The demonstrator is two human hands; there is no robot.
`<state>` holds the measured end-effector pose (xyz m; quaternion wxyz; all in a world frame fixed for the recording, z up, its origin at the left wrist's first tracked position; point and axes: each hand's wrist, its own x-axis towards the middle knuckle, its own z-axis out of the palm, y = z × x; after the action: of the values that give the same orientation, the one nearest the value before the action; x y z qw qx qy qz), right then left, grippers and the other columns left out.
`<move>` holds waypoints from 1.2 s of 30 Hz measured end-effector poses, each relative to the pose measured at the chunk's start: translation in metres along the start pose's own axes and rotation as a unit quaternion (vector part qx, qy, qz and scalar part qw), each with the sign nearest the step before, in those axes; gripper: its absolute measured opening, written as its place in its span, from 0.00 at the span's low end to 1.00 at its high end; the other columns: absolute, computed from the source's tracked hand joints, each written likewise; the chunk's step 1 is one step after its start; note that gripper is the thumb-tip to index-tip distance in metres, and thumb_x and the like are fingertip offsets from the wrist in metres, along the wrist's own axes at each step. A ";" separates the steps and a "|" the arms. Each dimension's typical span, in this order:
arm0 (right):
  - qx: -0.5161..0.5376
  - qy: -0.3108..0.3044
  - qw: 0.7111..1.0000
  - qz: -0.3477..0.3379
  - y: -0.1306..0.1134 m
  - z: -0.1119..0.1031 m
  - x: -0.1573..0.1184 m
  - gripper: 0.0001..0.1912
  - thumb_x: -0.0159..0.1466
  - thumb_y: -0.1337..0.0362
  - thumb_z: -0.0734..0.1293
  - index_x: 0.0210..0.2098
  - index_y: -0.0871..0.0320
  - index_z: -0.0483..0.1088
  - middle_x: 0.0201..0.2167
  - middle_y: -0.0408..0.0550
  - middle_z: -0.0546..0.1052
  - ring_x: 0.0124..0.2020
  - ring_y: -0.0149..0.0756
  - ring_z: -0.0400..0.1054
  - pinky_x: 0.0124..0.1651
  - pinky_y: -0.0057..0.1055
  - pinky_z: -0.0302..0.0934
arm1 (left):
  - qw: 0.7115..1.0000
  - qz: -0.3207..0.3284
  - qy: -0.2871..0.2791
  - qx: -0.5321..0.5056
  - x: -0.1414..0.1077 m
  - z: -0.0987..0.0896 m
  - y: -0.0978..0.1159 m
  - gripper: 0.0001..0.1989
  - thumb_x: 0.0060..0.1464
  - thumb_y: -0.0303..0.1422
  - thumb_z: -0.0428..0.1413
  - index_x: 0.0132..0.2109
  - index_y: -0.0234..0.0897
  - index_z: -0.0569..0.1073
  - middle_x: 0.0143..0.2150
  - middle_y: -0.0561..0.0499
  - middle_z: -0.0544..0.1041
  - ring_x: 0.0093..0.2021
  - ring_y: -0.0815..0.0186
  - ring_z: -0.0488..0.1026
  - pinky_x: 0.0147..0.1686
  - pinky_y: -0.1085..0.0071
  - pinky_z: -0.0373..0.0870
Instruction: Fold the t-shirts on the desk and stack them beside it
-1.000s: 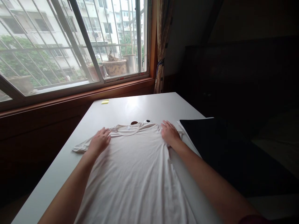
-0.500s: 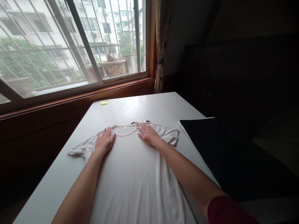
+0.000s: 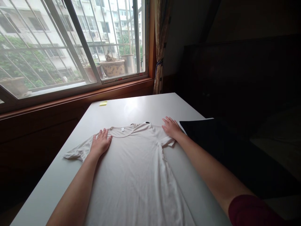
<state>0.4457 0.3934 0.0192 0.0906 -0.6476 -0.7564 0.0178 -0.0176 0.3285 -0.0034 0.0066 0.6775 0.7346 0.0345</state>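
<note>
A white T-shirt (image 3: 131,169) lies spread on the white table (image 3: 150,105), its neckline pointing away from me and its lower part running out of view at the bottom. My left hand (image 3: 101,142) rests flat on the shoulder beside the collar, fingers stretched out. On the other side, my right hand (image 3: 172,127) lies with extended fingers on the right sleeve, close to its cuff. Creases run across the shirt's chest and along its right side. The left sleeve is bunched. Small dark items partly show behind the collar's far edge.
A black flat sheet or cloth (image 3: 225,157) with a white edge lies at the right of the table. A yellow sticky note (image 3: 102,103) is near the far left corner. Beyond are a barred window (image 3: 70,47) and a tied curtain (image 3: 161,47).
My right hand has slid outward from the right shoulder by the collar to the sleeve. My left hand remains on the left shoulder. The view has shifted slightly.
</note>
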 end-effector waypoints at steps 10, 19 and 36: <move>0.010 -0.019 0.994 -0.106 -0.049 0.027 -0.033 0.31 0.74 0.57 0.52 0.72 0.64 0.57 0.75 0.56 0.55 0.75 0.46 0.47 0.75 0.46 0.42 | 1.000 -0.021 -0.002 0.015 0.003 -0.002 -0.009 0.36 0.70 0.49 0.31 0.76 0.34 0.49 0.79 0.45 0.45 0.78 0.52 0.41 0.72 0.41 0.43; 0.018 -0.069 0.989 -0.133 -0.026 0.023 -0.005 0.35 0.74 0.49 0.48 0.75 0.58 0.49 0.77 0.49 0.46 0.77 0.45 0.39 0.75 0.52 0.37 | 1.000 -0.017 0.004 0.019 0.007 -0.001 -0.021 0.36 0.70 0.50 0.33 0.76 0.36 0.49 0.78 0.45 0.46 0.78 0.52 0.41 0.72 0.41 0.44; 0.021 -0.082 0.981 -0.176 -0.017 0.028 0.041 0.35 0.74 0.47 0.48 0.76 0.52 0.47 0.77 0.45 0.45 0.77 0.42 0.37 0.76 0.49 0.34 | 0.999 -0.040 0.006 0.021 0.032 0.003 -0.023 0.38 0.69 0.51 0.31 0.76 0.33 0.49 0.79 0.45 0.44 0.78 0.52 0.40 0.72 0.41 0.43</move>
<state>0.4185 0.4332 -0.0008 0.0439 -0.4986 -0.8629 0.0704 -0.0433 0.3589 -0.0070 -0.0107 0.6470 0.7620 0.0226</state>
